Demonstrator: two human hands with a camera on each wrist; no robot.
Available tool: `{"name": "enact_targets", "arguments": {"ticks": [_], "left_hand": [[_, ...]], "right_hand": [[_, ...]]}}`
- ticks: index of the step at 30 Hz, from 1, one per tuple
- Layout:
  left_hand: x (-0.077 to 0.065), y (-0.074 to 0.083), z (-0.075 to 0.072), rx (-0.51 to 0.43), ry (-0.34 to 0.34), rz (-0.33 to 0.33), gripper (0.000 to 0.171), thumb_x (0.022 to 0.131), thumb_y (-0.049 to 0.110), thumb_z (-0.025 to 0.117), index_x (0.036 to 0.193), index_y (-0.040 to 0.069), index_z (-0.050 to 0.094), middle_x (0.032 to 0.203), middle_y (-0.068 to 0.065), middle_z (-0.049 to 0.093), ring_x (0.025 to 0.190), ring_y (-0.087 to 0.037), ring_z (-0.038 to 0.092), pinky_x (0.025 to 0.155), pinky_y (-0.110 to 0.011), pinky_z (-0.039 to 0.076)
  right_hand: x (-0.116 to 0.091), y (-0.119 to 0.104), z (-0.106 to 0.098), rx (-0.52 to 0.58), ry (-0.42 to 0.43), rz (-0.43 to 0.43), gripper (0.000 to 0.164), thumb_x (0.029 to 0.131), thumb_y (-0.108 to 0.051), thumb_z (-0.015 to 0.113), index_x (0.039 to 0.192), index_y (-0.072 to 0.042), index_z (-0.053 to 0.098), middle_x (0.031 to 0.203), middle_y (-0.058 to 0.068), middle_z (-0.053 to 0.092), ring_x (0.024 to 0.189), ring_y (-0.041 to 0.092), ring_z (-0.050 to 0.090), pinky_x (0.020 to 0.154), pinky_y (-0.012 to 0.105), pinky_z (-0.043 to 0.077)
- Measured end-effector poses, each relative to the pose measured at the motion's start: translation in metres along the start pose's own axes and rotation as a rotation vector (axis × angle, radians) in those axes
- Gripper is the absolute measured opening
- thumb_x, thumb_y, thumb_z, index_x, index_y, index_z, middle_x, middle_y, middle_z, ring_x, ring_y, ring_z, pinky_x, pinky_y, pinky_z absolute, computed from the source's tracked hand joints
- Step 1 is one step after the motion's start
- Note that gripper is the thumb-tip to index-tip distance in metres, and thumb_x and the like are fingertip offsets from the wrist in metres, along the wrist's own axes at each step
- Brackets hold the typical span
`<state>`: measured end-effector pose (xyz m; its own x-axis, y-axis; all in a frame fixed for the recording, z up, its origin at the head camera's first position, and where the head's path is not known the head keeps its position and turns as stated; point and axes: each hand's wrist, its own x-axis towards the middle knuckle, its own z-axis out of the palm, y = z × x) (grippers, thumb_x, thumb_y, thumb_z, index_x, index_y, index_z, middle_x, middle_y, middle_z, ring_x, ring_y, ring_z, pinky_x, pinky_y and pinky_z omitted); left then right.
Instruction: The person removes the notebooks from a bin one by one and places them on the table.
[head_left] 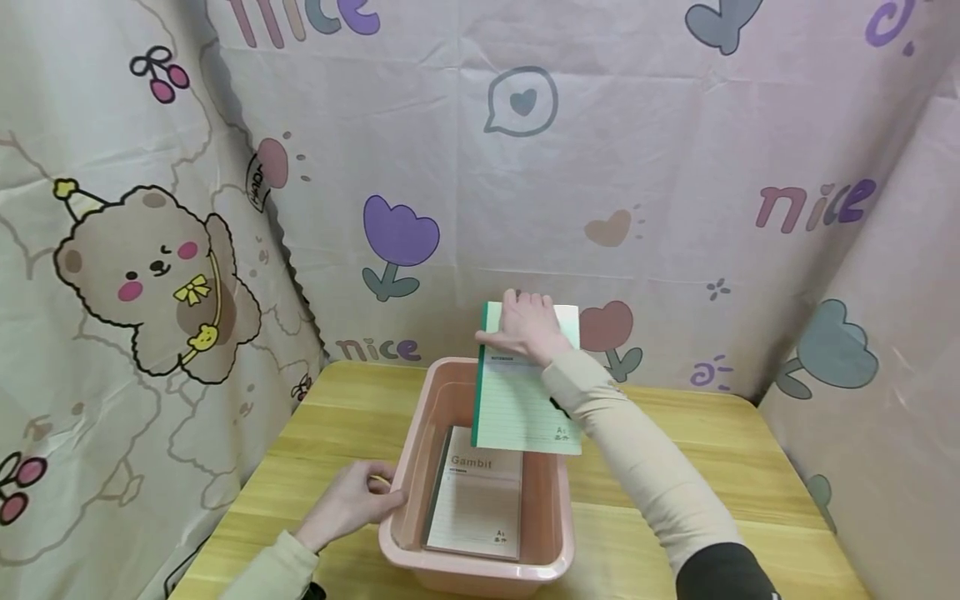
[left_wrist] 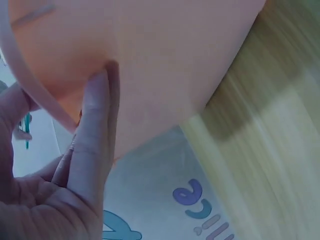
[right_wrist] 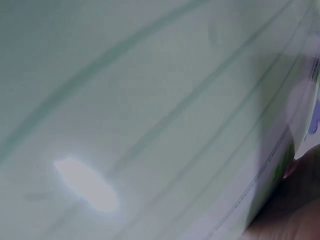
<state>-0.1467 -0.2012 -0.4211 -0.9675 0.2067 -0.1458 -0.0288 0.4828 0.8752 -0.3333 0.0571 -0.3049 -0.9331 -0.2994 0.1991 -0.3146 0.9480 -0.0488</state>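
My right hand grips a pale green notebook by its top edge, fingers over the far side. The notebook, with a darker green spine, is tilted up over the back of a pink plastic bin. Its lined cover fills most of the right wrist view. Inside the bin lies a second notebook, brownish-white and marked "Gambit". My left hand pinches the bin's left rim. In the left wrist view the fingers lie along the outer wall, the thumb over the rim.
The bin stands on a wood-grain table. A printed curtain hangs right behind the table's back edge, and more of it runs down both sides. A dark cable shows by the table's left edge.
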Motion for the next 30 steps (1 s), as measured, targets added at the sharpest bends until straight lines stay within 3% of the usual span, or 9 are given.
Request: {"name": "enact_targets", "arguments": {"ticks": [6,11,17,20,25,30], "left_hand": [[0.001,0.001,-0.003,0.017,-0.024,-0.034,0.032,0.085,0.013,0.068,0.108,-0.009,0.062,0.069,-0.008,0.070,0.053,-0.015,0.068,0.049,-0.036,0.063],[0.000,0.003,-0.004,0.018,-0.036,-0.047,0.035,0.085,0.012,0.068,0.110,-0.011,0.060,0.068,-0.009,0.069,0.049,-0.014,0.067,0.046,-0.037,0.063],[-0.001,0.003,-0.006,0.012,-0.062,-0.055,0.035,0.085,0.011,0.067,0.111,-0.011,0.060,0.067,-0.010,0.068,0.050,-0.015,0.068,0.047,-0.037,0.063],[-0.001,0.003,-0.007,0.017,-0.064,-0.059,0.034,0.084,0.010,0.068,0.111,-0.011,0.060,0.067,-0.010,0.067,0.050,-0.015,0.068,0.047,-0.036,0.063],[-0.002,0.003,-0.008,0.010,-0.067,-0.056,0.035,0.084,0.009,0.068,0.111,-0.011,0.060,0.066,-0.010,0.067,0.051,-0.015,0.068,0.046,-0.036,0.063],[-0.002,0.001,-0.007,0.002,-0.068,-0.042,0.034,0.085,0.009,0.067,0.110,-0.012,0.059,0.066,-0.010,0.067,0.050,-0.015,0.068,0.046,-0.038,0.063]], "right_hand": [[-0.004,0.037,-0.009,0.015,-0.005,0.014,0.069,0.082,-0.067,0.059,0.110,-0.005,0.050,0.107,0.017,0.062,0.104,0.037,0.057,0.093,0.045,0.045],[-0.013,0.077,-0.003,0.010,-0.008,0.034,0.066,0.081,-0.066,0.060,0.105,-0.004,0.049,0.102,0.018,0.062,0.103,0.038,0.058,0.092,0.047,0.044],[-0.029,0.126,0.017,0.009,-0.010,0.062,0.070,0.083,-0.062,0.059,0.111,0.002,0.051,0.105,0.026,0.062,0.108,0.044,0.058,0.093,0.053,0.044],[-0.036,0.143,0.028,0.020,0.000,0.067,0.071,0.082,-0.060,0.061,0.113,0.003,0.052,0.105,0.026,0.063,0.106,0.045,0.059,0.088,0.052,0.045],[-0.046,0.163,0.053,0.021,0.001,0.063,0.064,0.079,-0.058,0.064,0.103,0.001,0.051,0.091,0.021,0.062,0.091,0.042,0.058,0.076,0.046,0.041],[-0.054,0.174,0.086,0.014,-0.019,0.053,0.065,0.080,-0.059,0.065,0.101,0.000,0.051,0.089,0.020,0.061,0.091,0.042,0.059,0.078,0.049,0.042]]}}
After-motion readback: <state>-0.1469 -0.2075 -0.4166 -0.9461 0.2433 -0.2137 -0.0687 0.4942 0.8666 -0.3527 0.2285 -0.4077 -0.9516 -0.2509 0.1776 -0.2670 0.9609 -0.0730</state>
